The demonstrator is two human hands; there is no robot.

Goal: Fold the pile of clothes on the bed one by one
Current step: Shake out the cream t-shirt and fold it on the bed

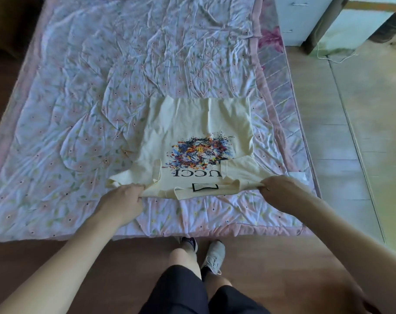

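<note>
Wooden floor [260, 268] runs under your feet, before a bed with a crumpled floral quilt [79, 109]. Your left hand [122, 205] and right hand [280, 191] each pinch a shoulder of the cream cotton T-shirt with a colourful tiger print [192, 123], which lies spread beyond and between them.

Left hand [122, 200], right hand [280, 191] clenched

1. A cream T-shirt [192, 123] lies flat on the bed [79, 87], print up, collar toward 6 o'clock.
2. The left hand [122, 200] pinches the shirt's shoulder at 9 o'clock of the collar.
3. The right hand [280, 189] grips the shoulder at 3 o'clock.
4. Both sleeves are folded inward.
5. A floral quilt [56, 155] covers the bed.
</note>
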